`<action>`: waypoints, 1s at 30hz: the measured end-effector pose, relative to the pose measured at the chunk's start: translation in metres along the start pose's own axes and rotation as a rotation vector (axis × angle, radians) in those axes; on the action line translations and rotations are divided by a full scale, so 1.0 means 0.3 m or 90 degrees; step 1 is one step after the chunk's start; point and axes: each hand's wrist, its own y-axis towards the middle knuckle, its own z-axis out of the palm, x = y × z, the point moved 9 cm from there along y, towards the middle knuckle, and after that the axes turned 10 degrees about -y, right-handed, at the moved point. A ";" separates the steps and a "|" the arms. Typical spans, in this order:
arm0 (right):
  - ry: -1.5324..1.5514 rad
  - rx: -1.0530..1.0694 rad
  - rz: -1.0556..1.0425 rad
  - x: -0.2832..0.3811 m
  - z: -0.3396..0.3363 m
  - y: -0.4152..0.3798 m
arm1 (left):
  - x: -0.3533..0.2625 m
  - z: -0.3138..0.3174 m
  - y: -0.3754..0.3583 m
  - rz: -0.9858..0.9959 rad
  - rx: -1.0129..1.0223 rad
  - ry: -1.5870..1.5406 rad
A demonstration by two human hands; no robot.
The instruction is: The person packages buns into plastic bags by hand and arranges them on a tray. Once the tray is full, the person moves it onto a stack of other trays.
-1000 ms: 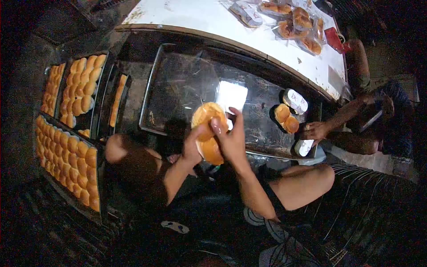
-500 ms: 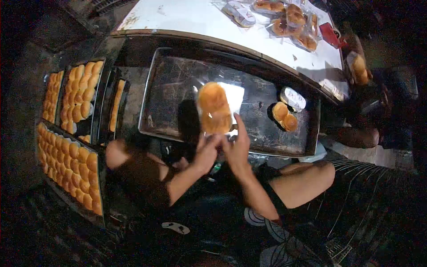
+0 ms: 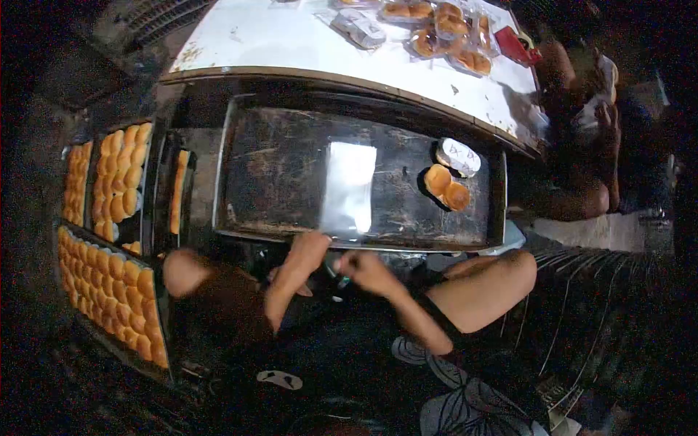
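Observation:
My left hand (image 3: 309, 248) rests at the near rim of a large dark metal tray (image 3: 276, 167), just below a shiny stack of clear plastic bags (image 3: 349, 185) lying on it. Beside it, my right hand (image 3: 366, 270) sits lower with its fingers curled, over my lap. Both hands are blurred, and I cannot tell if either one holds anything. Two loose golden buns (image 3: 447, 189) lie on the tray's right side, next to a white printed wrapper (image 3: 458, 156).
Trays packed with several buns (image 3: 120, 174) (image 3: 109, 291) stand at my left. A white table (image 3: 291, 43) behind the tray carries bagged buns (image 3: 443, 33). Another person (image 3: 582, 131) sits at the right. My bare knee (image 3: 494, 280) is near the tray's corner.
The bag with two buns that my hands held and raised is gone from view. Both hands have dropped to the tray's near edge. The other person's arm has pulled back from the tray.

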 end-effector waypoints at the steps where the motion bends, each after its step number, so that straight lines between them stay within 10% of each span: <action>1: -0.046 0.059 0.035 -0.027 0.056 -0.042 | -0.028 -0.062 -0.001 0.000 -0.024 -0.016; 4: -0.099 -0.269 0.022 -0.008 -0.056 -0.030 | -0.018 -0.066 0.022 -0.116 -0.054 -0.313; 7: -0.128 -0.281 0.068 -0.022 -0.099 -0.014 | -0.094 -0.121 0.031 -0.100 -0.049 -0.522; 9: -0.097 -0.323 -0.024 0.014 -0.152 -0.003 | -0.112 -0.235 0.002 -0.030 -0.344 -0.448; 11: 0.552 -0.043 0.226 -0.064 -0.100 0.051 | -0.130 -0.206 0.010 -0.075 -0.325 -0.528; 15: 0.837 -0.389 0.021 0.003 -0.220 0.106 | -0.143 -0.164 0.031 -0.056 -0.334 -0.774; 18: 1.298 0.073 -0.097 0.138 -0.007 0.103 | -0.100 -0.085 0.043 -0.191 -0.252 -1.516; 20: 0.778 -0.009 0.183 0.005 0.009 0.084 | -0.013 -0.088 0.046 -0.204 -0.242 -1.456; 22: 0.019 -0.186 0.032 -0.063 -0.323 0.114 | 0.091 -0.118 0.026 -0.246 -0.398 -1.441; 23: -0.040 -0.271 0.061 -0.179 -0.462 0.140 | 0.124 -0.157 0.017 -0.206 -0.485 -1.408; 24: -0.356 -0.555 -0.061 -0.424 -0.573 0.186 | 0.141 -0.165 0.019 -0.176 -0.475 -1.486; 25: -0.607 -0.425 0.153 -0.326 -0.697 0.154 | 0.154 -0.177 0.018 -0.139 -0.463 -1.562; 30: -0.595 -0.325 0.355 -0.750 -0.691 0.176 | 0.087 -0.287 -0.010 -0.074 -0.474 -1.665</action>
